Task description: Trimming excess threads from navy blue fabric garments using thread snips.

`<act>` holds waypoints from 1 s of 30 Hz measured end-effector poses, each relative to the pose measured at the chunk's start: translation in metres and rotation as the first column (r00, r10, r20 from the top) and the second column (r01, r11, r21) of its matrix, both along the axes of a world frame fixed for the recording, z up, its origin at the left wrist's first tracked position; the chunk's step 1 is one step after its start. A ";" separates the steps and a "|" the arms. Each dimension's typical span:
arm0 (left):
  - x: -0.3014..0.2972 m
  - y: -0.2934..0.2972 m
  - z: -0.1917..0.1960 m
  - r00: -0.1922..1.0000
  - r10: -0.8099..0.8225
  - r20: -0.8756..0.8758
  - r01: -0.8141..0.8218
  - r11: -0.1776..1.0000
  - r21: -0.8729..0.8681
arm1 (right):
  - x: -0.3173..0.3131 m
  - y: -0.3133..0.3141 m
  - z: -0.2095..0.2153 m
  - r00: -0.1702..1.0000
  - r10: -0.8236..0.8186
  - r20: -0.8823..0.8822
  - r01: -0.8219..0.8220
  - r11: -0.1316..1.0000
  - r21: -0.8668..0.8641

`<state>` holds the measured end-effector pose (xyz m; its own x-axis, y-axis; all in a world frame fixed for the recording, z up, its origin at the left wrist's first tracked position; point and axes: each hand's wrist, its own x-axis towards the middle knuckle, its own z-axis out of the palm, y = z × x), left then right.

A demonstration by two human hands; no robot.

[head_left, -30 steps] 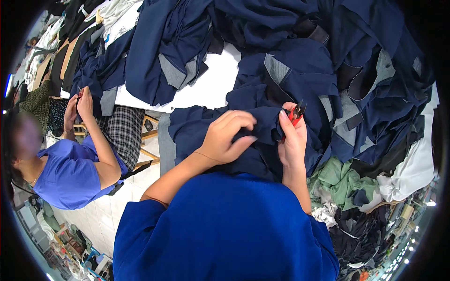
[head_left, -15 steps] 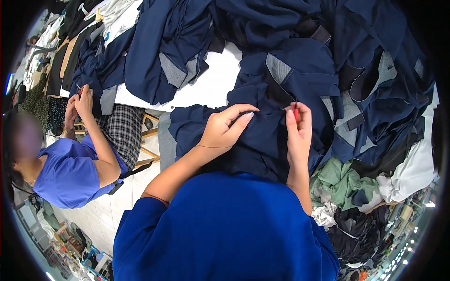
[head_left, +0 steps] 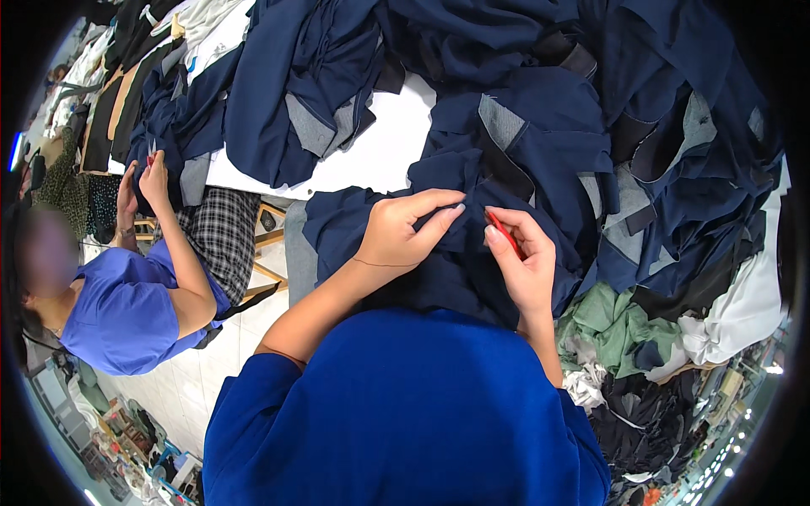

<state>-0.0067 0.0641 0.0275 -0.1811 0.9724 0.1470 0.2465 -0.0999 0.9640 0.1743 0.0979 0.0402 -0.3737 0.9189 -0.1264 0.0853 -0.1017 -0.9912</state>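
The left hand point(head_left: 403, 236) pinches a fold of the navy garment point(head_left: 439, 253), fingers closed on the cloth with the fingertips pointing right. The right hand point(head_left: 521, 261) is closed around a small red tool point(head_left: 504, 232), whose tip touches the same fold just beside the left fingertips. The kind of tool cannot be told; most of it is hidden inside the hand.

The navy garment lies at the near edge of the white counter point(head_left: 384, 152), directly in front of the person, and hangs partly over that edge. More navy pieces with grey lining point(head_left: 591, 135) are heaped behind it and to the right. A green cloth point(head_left: 612, 325) lies at the lower right, beside dark and white fabrics.

To the left, a co-worker in a blue top point(head_left: 126, 304) holds both hands raised to dark cloth at the counter's edge.
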 end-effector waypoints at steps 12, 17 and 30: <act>-0.003 0.001 0.002 0.959 -0.032 -0.281 0.080 0.984 0.162 | -0.006 0.004 0.000 1.000 -0.005 0.003 0.005 0.998 0.060; -0.004 -0.001 0.004 0.984 -0.174 0.025 0.174 0.985 0.019 | -0.006 0.004 0.003 0.997 -0.063 -0.032 0.065 0.995 0.071; -0.015 -0.004 0.027 0.700 -0.181 0.691 0.439 0.872 -0.216 | -0.005 0.006 0.015 0.978 0.126 -0.168 -0.149 0.980 -0.133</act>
